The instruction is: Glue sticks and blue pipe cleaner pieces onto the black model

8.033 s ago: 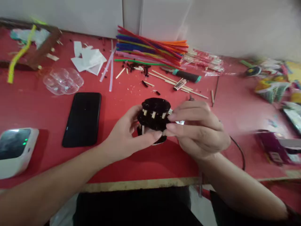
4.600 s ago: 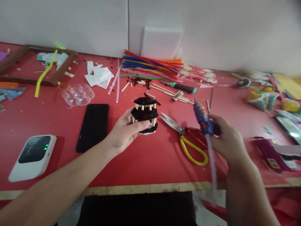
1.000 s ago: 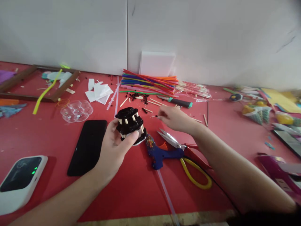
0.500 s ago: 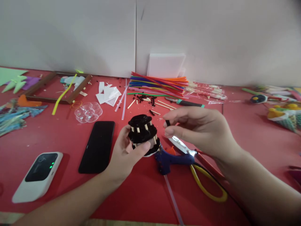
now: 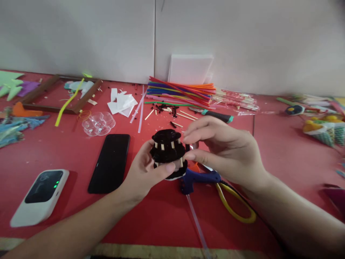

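Note:
My left hand [image 5: 144, 172] grips a small tiered model [image 5: 168, 153] made of black fuzzy rings and short wooden sticks, holding it above the red table [image 5: 283, 144]. My right hand [image 5: 226, 151] is closed in a pinch at the model's right side, pressing a small black piece [image 5: 187, 147] against it. A blue glue gun [image 5: 199, 178] lies just below the model, and yellow-handled scissors [image 5: 234, 207] lie partly under my right wrist.
A black phone [image 5: 110, 162] and a white device [image 5: 40, 196] with a green light lie at the left. Coloured pipe cleaners [image 5: 183, 91], wooden sticks, paper scraps [image 5: 121, 102], a clear plastic tray [image 5: 98, 123] and a wooden frame [image 5: 56, 93] sit behind. Craft clutter fills the right.
My right hand has brought the small black piece from just right of the model in against its side. The left hand keeps hold of the model.

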{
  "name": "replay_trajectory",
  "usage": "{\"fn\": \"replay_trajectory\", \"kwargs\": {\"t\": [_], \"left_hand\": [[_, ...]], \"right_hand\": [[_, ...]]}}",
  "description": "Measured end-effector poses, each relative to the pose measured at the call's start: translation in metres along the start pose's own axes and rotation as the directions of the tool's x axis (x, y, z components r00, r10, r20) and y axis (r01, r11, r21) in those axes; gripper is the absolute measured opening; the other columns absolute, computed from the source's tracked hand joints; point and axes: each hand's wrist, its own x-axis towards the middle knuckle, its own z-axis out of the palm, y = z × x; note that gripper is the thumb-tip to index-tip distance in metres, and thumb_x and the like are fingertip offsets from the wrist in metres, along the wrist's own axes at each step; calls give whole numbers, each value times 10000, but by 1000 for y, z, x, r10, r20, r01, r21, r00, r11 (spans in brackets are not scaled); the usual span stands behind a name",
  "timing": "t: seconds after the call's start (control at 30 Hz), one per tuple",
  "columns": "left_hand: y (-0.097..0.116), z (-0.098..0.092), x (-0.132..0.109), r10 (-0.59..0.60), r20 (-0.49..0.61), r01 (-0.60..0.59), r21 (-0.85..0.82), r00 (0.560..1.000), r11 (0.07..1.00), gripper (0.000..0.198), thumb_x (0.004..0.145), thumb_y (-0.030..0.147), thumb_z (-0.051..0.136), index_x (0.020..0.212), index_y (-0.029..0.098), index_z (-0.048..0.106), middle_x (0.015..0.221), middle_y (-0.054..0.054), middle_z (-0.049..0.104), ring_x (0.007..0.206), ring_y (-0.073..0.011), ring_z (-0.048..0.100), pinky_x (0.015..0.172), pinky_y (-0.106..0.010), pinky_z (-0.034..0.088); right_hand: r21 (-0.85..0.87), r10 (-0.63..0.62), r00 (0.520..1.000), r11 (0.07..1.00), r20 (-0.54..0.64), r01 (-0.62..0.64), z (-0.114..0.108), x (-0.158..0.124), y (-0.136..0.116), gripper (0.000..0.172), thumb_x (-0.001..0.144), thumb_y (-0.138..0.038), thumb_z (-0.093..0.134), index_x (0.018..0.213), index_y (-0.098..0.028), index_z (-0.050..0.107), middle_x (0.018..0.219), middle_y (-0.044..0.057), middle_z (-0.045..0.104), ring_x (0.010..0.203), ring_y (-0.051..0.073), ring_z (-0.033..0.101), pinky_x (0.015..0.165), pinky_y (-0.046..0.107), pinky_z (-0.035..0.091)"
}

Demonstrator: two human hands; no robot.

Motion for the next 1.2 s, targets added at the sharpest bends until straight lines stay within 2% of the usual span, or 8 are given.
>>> {"fn": "replay_trajectory", "kwargs": {"t": [0.1,0.17,0.33,0.63,0.8,0.87,1.03,1.2], "left_hand": [[0,-3,1,-38,-8,38,27,999,999,419,769,249,863,1143,272,675,1125,-13,753,1058,-196,714,908,-293,564],[1,-3,1,-45,-24,46,45,999,998,424,757,280,873,1135,260,682,1116,-18,749,1053,-199,708,904,-290,558],[3,0,1,-69,-39,70,26,997,997,441,713,249,900,1098,261,685,1085,-4,747,984,-171,710,856,-273,567],[4,4,2,-53,-46,53,2,998,999,451,681,233,919,1068,260,689,1037,9,738,923,-139,711,823,-245,572],[4,3,1,-49,-56,51,28,997,998,444,688,272,917,1068,259,688,1023,2,747,943,-161,718,844,-270,565],[4,2,1,-57,-43,58,15,997,998,429,697,279,913,1060,255,684,1020,-2,752,948,-171,726,854,-287,569],[5,2,0,-64,-27,64,-19,998,998,429,705,256,908,1064,251,672,985,12,749,866,-141,731,829,-277,580],[4,2,1,-63,-23,63,-23,998,998,430,710,249,906,1070,251,672,1016,12,747,898,-146,735,840,-274,585]], "right_hand": [[-39,-61,998,997,32,62,0,0,4,228,761,-221,859,973,-263,789,1069,49,655,994,189,645,865,336,574],[-40,-86,994,995,63,88,1,0,6,218,780,-223,844,986,-263,785,1089,54,623,1018,189,627,903,348,564],[-68,-94,987,992,128,103,2,0,9,168,822,-228,806,986,-247,776,1114,70,589,1032,188,605,895,341,561],[-100,-98,984,988,150,113,3,-1,10,146,832,-211,796,974,-219,763,1131,71,582,1031,175,588,923,330,540],[-86,-116,981,988,155,131,0,0,11,332,804,-268,828,1120,-274,726,1146,61,590,1082,208,597,954,386,542],[-135,-138,978,978,158,159,-2,1,11,378,799,-300,833,1157,-295,711,1148,61,597,1106,230,596,962,419,538],[-321,-205,964,913,170,251,-4,3,10,223,841,-282,789,1057,-285,736,1159,74,599,1105,257,598,871,422,550],[-361,-241,955,886,174,290,-3,2,6,151,855,-230,765,1005,-238,745,1142,97,606,1032,257,620,749,399,560]]}}
